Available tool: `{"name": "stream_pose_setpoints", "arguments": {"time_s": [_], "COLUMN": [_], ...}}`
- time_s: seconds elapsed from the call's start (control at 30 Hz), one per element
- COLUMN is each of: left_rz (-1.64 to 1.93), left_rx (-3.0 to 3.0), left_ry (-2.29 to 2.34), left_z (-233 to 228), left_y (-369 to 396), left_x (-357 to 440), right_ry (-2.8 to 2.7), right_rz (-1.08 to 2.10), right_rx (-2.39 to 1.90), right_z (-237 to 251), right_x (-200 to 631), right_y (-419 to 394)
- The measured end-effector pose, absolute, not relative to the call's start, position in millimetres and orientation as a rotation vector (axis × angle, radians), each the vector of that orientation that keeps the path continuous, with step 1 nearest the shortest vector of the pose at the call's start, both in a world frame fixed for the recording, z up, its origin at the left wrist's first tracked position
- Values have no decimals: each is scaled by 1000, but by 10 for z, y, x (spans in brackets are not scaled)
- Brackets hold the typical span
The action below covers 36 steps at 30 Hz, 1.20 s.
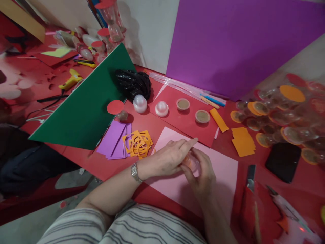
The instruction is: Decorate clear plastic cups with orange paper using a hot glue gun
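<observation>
The small clear cup [191, 162] sits pinched between both hands, right hand [203, 174] fingers curled beneath, left hand [170, 157] fingers closing over its top.

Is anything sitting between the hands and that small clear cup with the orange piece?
Nothing visible does. The left hand and right hand both already grip the small clear cup directly, above the pink sheet; the orange cut-outs lie off to the left.
</observation>
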<state>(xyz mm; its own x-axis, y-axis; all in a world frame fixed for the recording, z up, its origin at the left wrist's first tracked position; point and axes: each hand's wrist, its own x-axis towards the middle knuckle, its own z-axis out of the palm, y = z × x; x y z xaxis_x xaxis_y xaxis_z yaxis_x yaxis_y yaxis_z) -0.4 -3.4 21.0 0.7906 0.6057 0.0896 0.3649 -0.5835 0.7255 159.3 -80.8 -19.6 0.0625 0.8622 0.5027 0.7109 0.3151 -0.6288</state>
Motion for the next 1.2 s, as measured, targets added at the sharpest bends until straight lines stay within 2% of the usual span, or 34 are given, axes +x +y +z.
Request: {"name": "stream_pose_setpoints", "arguments": {"time_s": [0.37,0.7,0.93,1.2], "left_rz": [376,353,328,370], "left_rx": [2298,2140,2044,2056], "left_ry": [711,724,707,671], "left_z": [134,174,95,-1], "left_y": [8,193,180,158], "left_x": [-39,-216,-123,-32], "right_ry": [-1794,-1487,-1598,-1615], "right_rz": [87,327,309,343], "right_rx": [-1347,-1428,-1352,-1455], "right_z": [-273,-305,-324,-389], "right_x": [1665,1736,1708,1671], "right_y": [-778,-847,-855,-872]}}
